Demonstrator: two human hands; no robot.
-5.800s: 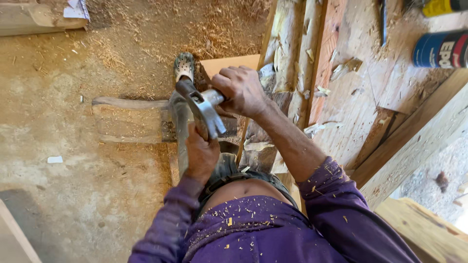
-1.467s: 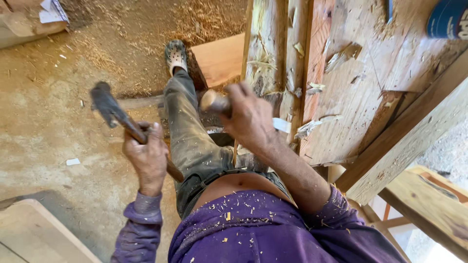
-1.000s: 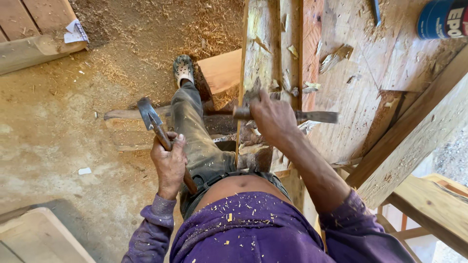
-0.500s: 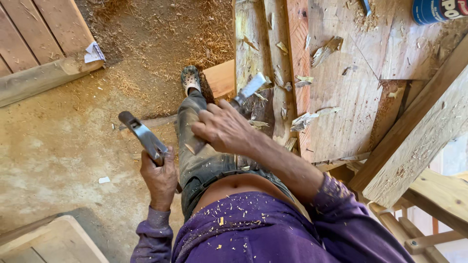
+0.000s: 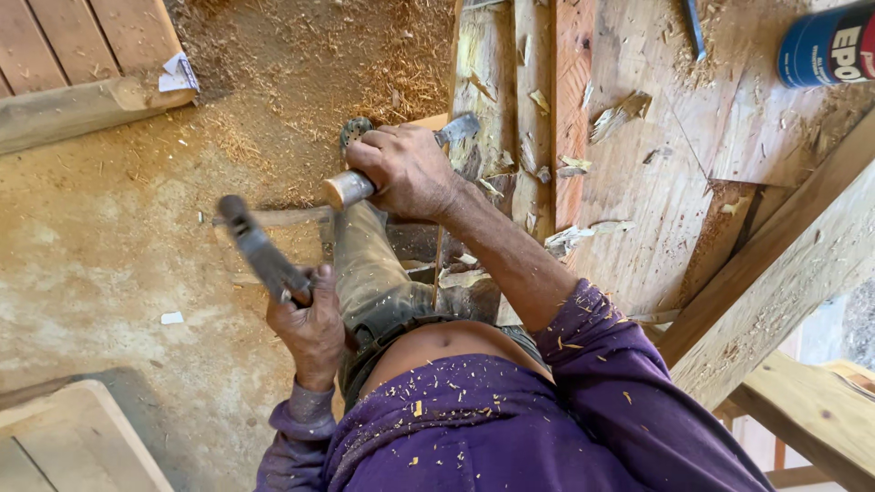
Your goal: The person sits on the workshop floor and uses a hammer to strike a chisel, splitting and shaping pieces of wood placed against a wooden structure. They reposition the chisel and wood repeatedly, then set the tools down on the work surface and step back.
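Observation:
My left hand grips the handle of a hammer, whose dark metal head is raised to the left above the dusty floor. My right hand is wrapped around a chisel with a round wooden handle end pointing left and a flat steel blade pointing right. The blade tip rests at the edge of a long pale wooden beam on the workbench. My leg in dirty grey trousers stands below, with a shoe on the floor.
Wood chips litter the plank workbench. A blue can lies at the top right. A thick diagonal beam crosses the right side. Sawdust covers the floor; wooden boards lie top left and a wooden piece sits bottom left.
My right hand has taken the chisel by its handle and set its blade against the beam's edge. My left hand has lifted the hammer a little higher on the left.

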